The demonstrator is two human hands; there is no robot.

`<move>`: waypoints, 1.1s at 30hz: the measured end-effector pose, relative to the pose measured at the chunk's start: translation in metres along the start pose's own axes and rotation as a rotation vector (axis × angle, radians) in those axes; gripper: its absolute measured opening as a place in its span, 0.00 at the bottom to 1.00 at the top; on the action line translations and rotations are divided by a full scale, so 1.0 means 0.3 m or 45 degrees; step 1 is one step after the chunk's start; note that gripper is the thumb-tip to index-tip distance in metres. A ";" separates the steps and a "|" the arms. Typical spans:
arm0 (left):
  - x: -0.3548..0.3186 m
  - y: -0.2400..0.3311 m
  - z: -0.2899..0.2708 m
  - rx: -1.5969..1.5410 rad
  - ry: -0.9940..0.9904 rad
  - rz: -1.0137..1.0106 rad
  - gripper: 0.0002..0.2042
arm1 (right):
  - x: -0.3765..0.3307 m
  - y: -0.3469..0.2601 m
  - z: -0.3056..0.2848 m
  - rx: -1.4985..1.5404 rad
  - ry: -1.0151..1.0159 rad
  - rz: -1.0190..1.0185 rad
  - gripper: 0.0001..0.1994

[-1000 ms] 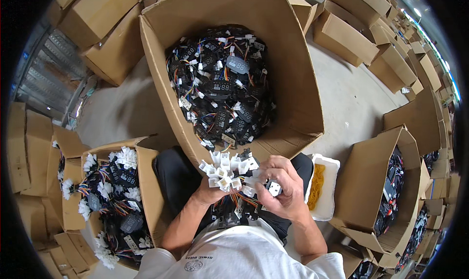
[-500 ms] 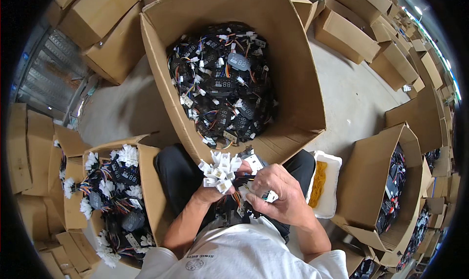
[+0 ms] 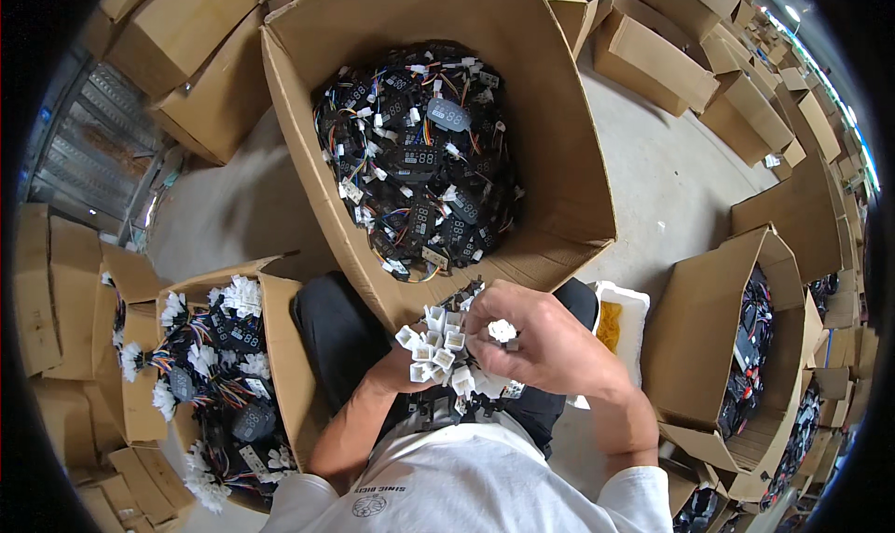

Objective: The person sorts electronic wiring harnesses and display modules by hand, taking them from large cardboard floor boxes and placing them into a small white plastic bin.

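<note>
A bundle of white plug connectors (image 3: pixel 433 346) fans out of my left hand (image 3: pixel 393 373), whose fingers are wrapped round their wires, mostly hidden. Just right of the bundle, my right hand (image 3: pixel 550 346) pinches a white connector (image 3: pixel 502 332) between thumb and fingers. Below both hands, more white connectors (image 3: pixel 471 382) and dark display modules (image 3: pixel 438 410) lie over my lap. In front of me stands a large cardboard box (image 3: pixel 578 160) with many loose black display modules (image 3: pixel 419 165) inside, their coloured wires and white plugs tangled.
At my left, a smaller box (image 3: pixel 287 337) holds bundled modules with white plugs (image 3: pixel 244 295). To the right is a white foam tray (image 3: pixel 634 323) with yellow bands (image 3: pixel 610 326). Beyond it stands an open carton (image 3: pixel 699 337) of dark parts. Stacked cartons (image 3: pixel 653 62) line the floor.
My right hand has risen and turned, its pinch now at a connector beside the bundle. The bundle in my left hand has shifted slightly right, its plug ends turned more upward.
</note>
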State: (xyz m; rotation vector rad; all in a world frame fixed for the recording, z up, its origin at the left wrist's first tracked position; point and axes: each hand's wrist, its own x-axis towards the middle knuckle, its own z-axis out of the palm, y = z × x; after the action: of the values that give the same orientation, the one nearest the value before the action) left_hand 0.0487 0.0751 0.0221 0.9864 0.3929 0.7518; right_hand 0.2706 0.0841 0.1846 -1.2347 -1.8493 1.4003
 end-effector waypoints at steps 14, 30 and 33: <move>0.031 0.050 0.041 0.431 0.064 0.052 0.28 | -0.031 0.074 0.089 -0.468 0.399 -0.151 0.08; 0.064 0.049 0.051 -0.292 -0.033 -0.088 0.29 | -0.075 0.002 0.077 -0.407 0.261 -0.517 0.18; 0.058 0.033 0.036 0.125 -0.010 0.016 0.30 | -0.065 0.056 0.099 -0.452 0.387 -0.567 0.15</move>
State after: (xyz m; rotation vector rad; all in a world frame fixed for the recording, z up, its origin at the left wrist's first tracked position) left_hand 0.0635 0.0845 0.0365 1.0843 0.4206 0.7451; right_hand 0.2612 0.0539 0.1612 -1.0314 -2.0388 0.6307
